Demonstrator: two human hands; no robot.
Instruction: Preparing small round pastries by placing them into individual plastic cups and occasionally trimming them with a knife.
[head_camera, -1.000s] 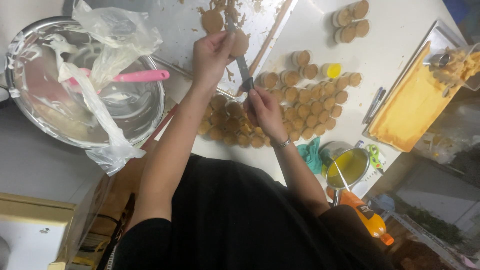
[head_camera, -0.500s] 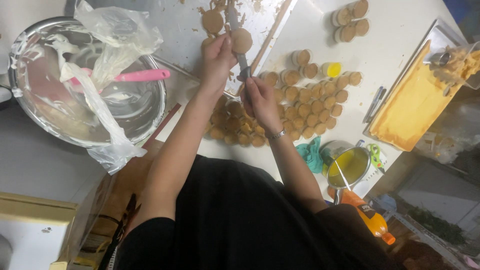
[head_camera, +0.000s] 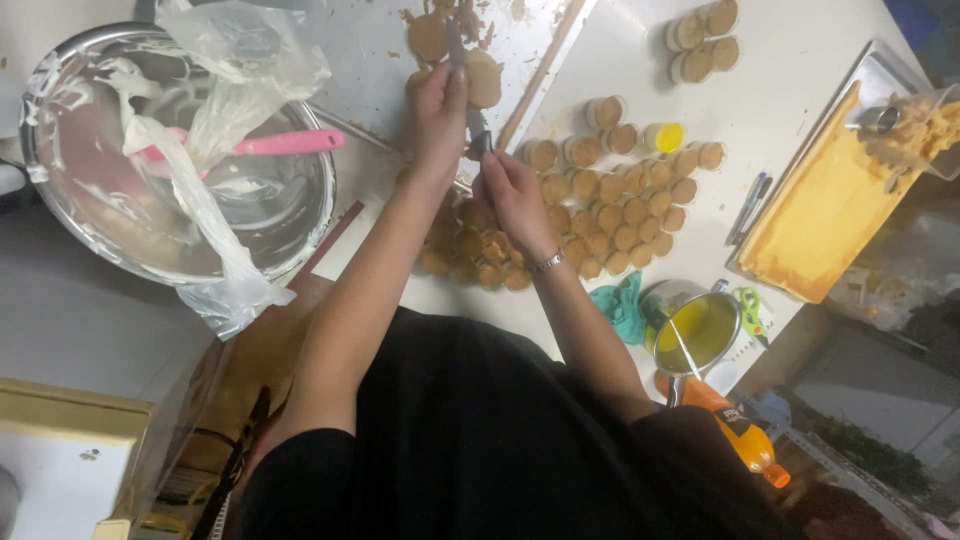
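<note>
My left hand (head_camera: 440, 110) reaches over a metal sheet (head_camera: 370, 60) and holds a round tan pastry (head_camera: 485, 78) at its fingertips. Just behind it, my right hand (head_camera: 512, 195), with a metal wristband, grips the dark handle of a knife (head_camera: 474, 125). The blade runs up past the pastry towards another tan round (head_camera: 428, 38) and crumbs. Under my right wrist lies a crowd of several small round pastries (head_camera: 620, 205).
A steel bowl (head_camera: 40, 90) at the left holds a pink spatula (head_camera: 290, 142) and a smeared plastic bag (head_camera: 240, 60). A wooden stick (head_camera: 540, 70) edges the sheet. Yellow tray (head_camera: 820, 210), pot of yellow liquid (head_camera: 700, 325), teal cloth (head_camera: 625, 305) and orange bottle (head_camera: 740, 435) are to the right.
Both hands have moved farther out over the metal sheet. The knife and the pastry in my left hand went with them.
</note>
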